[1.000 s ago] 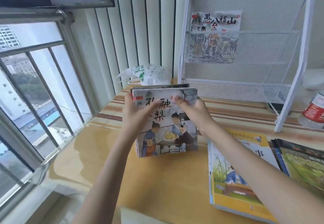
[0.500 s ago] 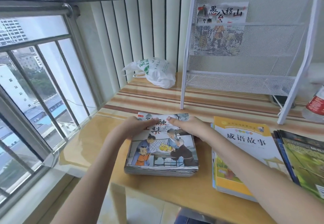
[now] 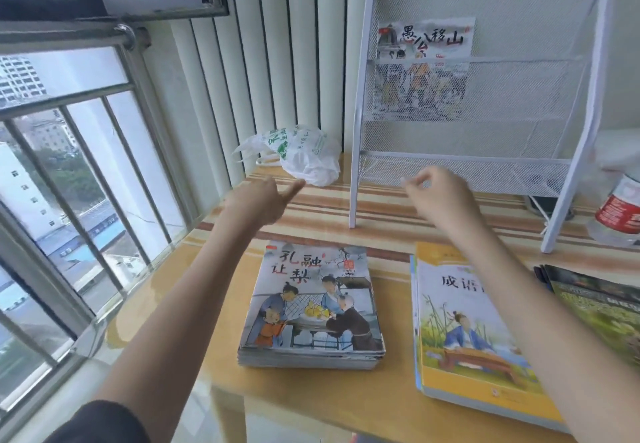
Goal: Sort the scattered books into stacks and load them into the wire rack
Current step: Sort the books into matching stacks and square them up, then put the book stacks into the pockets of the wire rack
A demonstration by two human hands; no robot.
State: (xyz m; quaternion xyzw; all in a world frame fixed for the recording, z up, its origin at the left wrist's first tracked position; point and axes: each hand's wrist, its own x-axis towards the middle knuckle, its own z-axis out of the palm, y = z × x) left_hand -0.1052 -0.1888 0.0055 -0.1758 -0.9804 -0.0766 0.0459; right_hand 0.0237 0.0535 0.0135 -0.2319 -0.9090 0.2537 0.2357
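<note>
Books lie in a neat stack on the table, at 6 o'clock from the rack. Both hands float above the far side of the stack and hold nothing. The left hand is loosely curled with its thumb out. The right hand is loosely curled too. One book sits in the rack. The stack is thick, so a weak grab could let thin books slide out.

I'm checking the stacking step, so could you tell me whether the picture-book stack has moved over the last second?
Yes. The picture-book stack went from upright on its edge to lying flat on the table, nearer the table's front edge.
</note>
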